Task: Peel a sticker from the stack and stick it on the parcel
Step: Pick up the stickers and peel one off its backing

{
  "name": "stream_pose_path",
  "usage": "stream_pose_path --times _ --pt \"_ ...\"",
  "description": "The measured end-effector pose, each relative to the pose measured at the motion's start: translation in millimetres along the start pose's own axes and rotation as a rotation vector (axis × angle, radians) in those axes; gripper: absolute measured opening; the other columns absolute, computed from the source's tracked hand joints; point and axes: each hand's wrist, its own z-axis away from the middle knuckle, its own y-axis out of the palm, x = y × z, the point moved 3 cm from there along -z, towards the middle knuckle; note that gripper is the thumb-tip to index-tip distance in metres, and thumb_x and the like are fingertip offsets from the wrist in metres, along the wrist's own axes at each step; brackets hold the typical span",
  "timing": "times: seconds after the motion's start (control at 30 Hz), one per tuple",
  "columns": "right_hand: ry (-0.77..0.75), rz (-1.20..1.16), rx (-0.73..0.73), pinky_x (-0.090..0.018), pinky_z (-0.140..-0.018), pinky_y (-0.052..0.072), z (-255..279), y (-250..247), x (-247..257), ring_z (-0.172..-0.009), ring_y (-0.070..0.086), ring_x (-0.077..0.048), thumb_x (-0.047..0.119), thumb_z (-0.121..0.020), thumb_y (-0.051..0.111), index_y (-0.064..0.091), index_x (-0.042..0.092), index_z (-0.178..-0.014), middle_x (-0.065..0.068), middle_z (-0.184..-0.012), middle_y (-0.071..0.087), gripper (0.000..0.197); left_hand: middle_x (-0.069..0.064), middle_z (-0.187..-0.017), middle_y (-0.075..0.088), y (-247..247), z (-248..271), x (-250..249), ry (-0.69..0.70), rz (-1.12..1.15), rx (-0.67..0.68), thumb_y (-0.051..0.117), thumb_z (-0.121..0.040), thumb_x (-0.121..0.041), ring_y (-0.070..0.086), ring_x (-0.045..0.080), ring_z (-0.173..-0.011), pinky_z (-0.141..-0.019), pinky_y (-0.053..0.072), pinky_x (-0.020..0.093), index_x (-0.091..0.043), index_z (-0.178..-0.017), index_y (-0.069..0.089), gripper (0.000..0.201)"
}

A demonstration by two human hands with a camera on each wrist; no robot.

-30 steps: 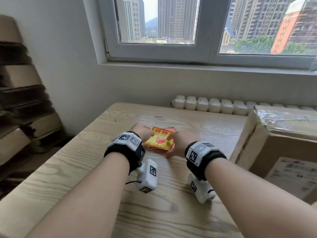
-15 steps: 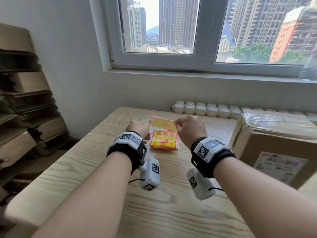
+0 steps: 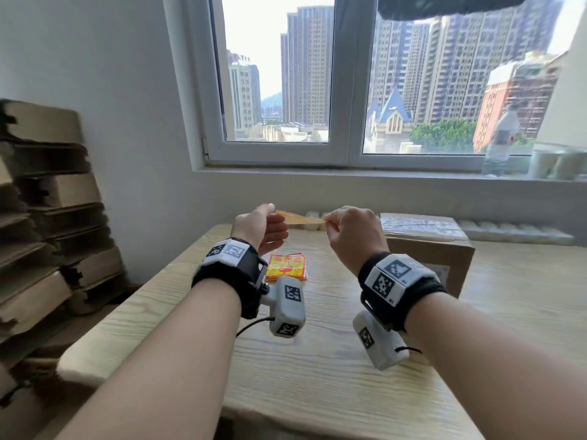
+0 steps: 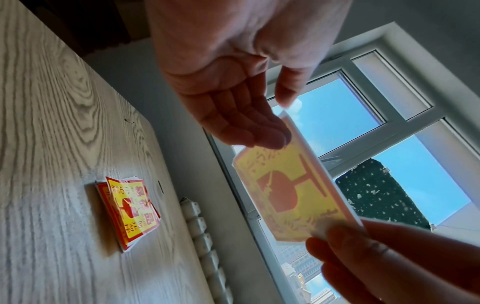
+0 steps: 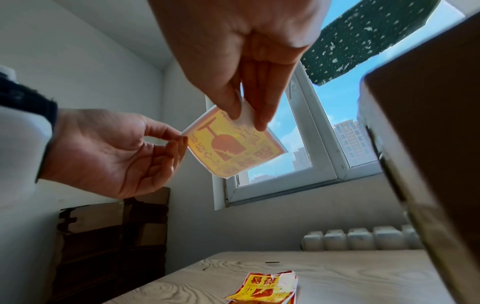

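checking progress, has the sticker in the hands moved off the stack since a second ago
Yes. The sticker has risen from the stack lying on the table.

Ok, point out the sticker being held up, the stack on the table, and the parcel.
sticker (image 5: 233, 148): right wrist view, on the red goblet print at its middle.
stack (image 3: 286, 266): head view, on the face of the top sheet.
parcel (image 3: 428, 258): head view, on its brown front wall.
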Motion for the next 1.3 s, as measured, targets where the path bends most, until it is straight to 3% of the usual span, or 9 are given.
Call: stream_pose_path --times 0.23,0.37,0.5,0.57,0.67,0.83,1.0,1.13,1.3 --pt "-0.002 -0.02 0.018 -0.026 -0.082 0.051 13.6 -41.4 -2.6 -0.089 0.069 -0.02 0.018 -0.087 0.056 0.075 0.019 -0.106 -0.001 -0.1 0.077 0.027 -0.004 -0.046 0.067 16.6 31.5 -21.8 0.07 0.003 0.107 0.054 -0.088 -0.014 0.063 0.01 -0.046 -0.061 0.052 0.024 -0.009 -0.072 0.064 0.02" --pt "0.048 -0.159 0.222 -0.026 -0.077 0.055 17.0 -52.8 -5.6 -0.081 0.066 -0.008 0.036 -0.08 0.065 0.072 0.026 -0.109 0.012 -0.088 0.072 0.032 0.006 -0.079 0.067 35.6 41.0 -24.9 0.124 -0.036 0.201 0.049 -0.094 -0.014 0.061 0.018 -0.075 -0.071 0.053 0.028 -0.008 -0.082 0.063 0.019" --pt "0.047 -0.473 0.105 -0.028 -0.07 0.058 6.4 -65.0 -8.4 -0.074 0.069 -0.011 0.033 -0.083 0.069 0.075 0.015 -0.106 0.001 -0.095 0.075 0.03 0.012 -0.101 0.064 58.5 50.1 -23.1 0.155 -0.134 0.309 0.053 -0.095 -0.016 0.062 0.02 -0.085 -0.059 0.057 0.021 -0.002 -0.112 0.062 0.024" --pt "0.091 -0.571 0.097 -0.039 -0.072 0.062 4.7 -66.1 -14.3 -0.078 0.074 -0.022 0.029 -0.085 0.068 0.077 0.02 -0.092 -0.004 -0.089 0.077 0.015 0.013 -0.1 0.066 67.6 52.8 -21.9 0.175 -0.161 0.342 0.055 -0.094 -0.018 0.063 0.02 -0.085 -0.059 0.057 0.019 0.001 -0.114 0.062 0.028" --pt "0.173 -0.721 0.115 -0.047 -0.08 0.06 7.8 -65.7 -26.4 -0.083 0.075 -0.027 0.022 -0.085 0.069 0.075 0.026 -0.073 -0.011 -0.084 0.078 0.014 0.008 -0.088 0.067 75.8 54.6 -21.0 0.189 -0.182 0.38 0.058 -0.092 -0.02 0.064 0.016 -0.08 -0.066 0.057 0.021 -0.007 -0.089 0.064 0.014" --pt "0.231 -0.802 0.141 -0.046 -0.084 0.059 12.9 -67.2 -38.8 -0.086 0.075 -0.029 0.015 -0.086 0.067 0.075 0.015 -0.079 -0.017 -0.09 0.076 0.01 0.005 -0.084 0.067 84.4 56.1 -18.7 0.204 -0.19 0.4 0.059 -0.092 -0.017 0.064 0.013 -0.077 -0.059 0.056 0.014 -0.01 -0.083 0.064 0.013" --pt "0.299 -0.842 0.141 -0.045 -0.086 0.059 15.9 -71.5 -46.8 -0.09 0.074 -0.03 0.015 -0.084 0.07 0.075 0.007 -0.089 -0.017 -0.093 0.076 0.011 0.007 -0.087 0.068 91.5 56.6 -17.0 0.19 -0.212 0.464 0.059 -0.091 -0.013 0.065 0.015 -0.081 -0.063 0.057 0.018 -0.01 -0.084 0.064 0.01" --pt "0.347 -0.87 0.137 -0.044 -0.086 0.058 17.0 -72.5 -50.3 -0.095 0.072 -0.029 0.018 -0.082 0.071 0.074 0.006 -0.09 -0.015 -0.096 0.075 0.015 0.007 -0.086 0.066 96.2 54.8 -17.8 0.175 -0.206 0.467 0.056 -0.091 -0.006 0.065 0.017 -0.082 -0.074 0.056 0.027 -0.008 -0.084 0.062 0.01" --pt "0.398 -0.908 0.083 -0.046 -0.085 0.058 15.3 -70.3 -55.2 -0.09 0.07 -0.029 0.01 -0.088 0.063 0.07 0.009 -0.081 -0.016 -0.092 0.073 0.01 0.012 -0.094 0.064 99.4 54.2 -14.5 0.157 -0.142 0.474 0.046 -0.091 -0.002 0.065 0.021 -0.087 -0.072 0.057 0.028 -0.004 -0.092 0.059 0.013"
